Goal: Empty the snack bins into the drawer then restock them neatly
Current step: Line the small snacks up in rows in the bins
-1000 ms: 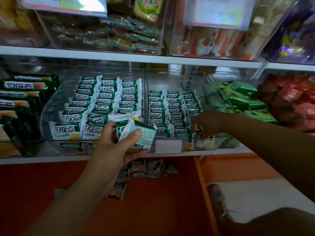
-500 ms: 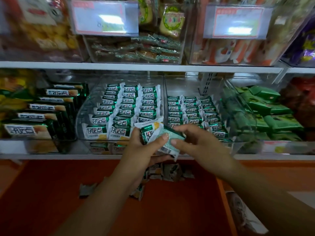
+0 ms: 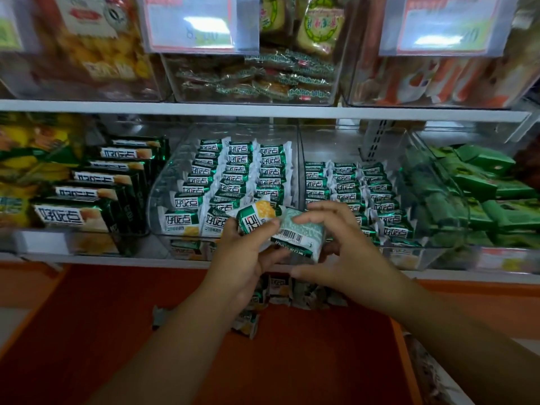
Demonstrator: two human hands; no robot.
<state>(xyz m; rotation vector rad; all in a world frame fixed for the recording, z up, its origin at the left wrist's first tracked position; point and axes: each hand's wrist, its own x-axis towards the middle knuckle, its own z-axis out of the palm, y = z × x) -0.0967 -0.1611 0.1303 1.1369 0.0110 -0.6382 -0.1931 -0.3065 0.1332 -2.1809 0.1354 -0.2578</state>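
Observation:
My left hand (image 3: 242,258) grips a small bunch of green-and-white snack packets (image 3: 257,219) in front of the shelf. My right hand (image 3: 339,252) pinches the rightmost packet (image 3: 301,235) of that bunch, barcode side up. Behind them stand two clear bins: the left bin (image 3: 163,182) holds three neat rows of the same packets, the right bin (image 3: 438,206) holds three rows of smaller ones. Below, the open orange drawer (image 3: 87,331) has several loose packets (image 3: 280,287) lying near its back.
Dark green boxed snacks (image 3: 96,194) fill the bin at left and green wrapped packs (image 3: 482,182) the bin at right. Above the white shelf edge (image 3: 263,108) are more clear bins with price tags (image 3: 198,21). The drawer's orange right wall (image 3: 406,361) borders the floor.
My right hand left the right bin, came over to the packets in my left hand and now pinches one. The view shifted left and slightly up.

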